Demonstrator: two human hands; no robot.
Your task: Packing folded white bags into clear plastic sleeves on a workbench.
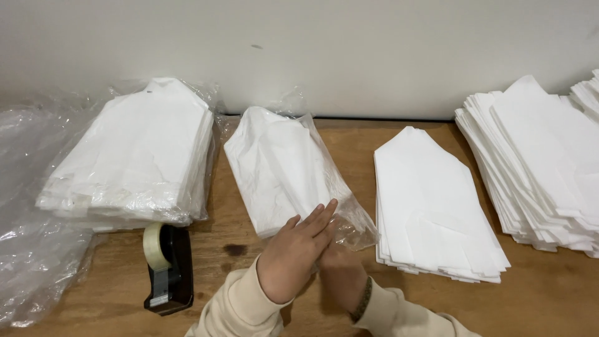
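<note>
A clear plastic bag point(284, 168) holding a folded white sheet stack lies in the middle of the wooden table point(549, 293). My left hand point(293, 253) rests flat, fingers together, on the bag's near open end. My right hand point(342, 274) sits under and beside the left one, at the loose plastic flap point(359, 228); its fingers are hidden, so its grip is unclear. Both sleeves are cream coloured, and a beaded band is on the right wrist.
A bagged white stack point(134, 156) lies at the left, with loose clear plastic point(31, 249) beside it. A dark tape dispenser point(165, 268) stands front left. An unbagged white stack point(430, 200) lies right of centre, a taller pile point(543, 168) at far right. A pale wall is behind.
</note>
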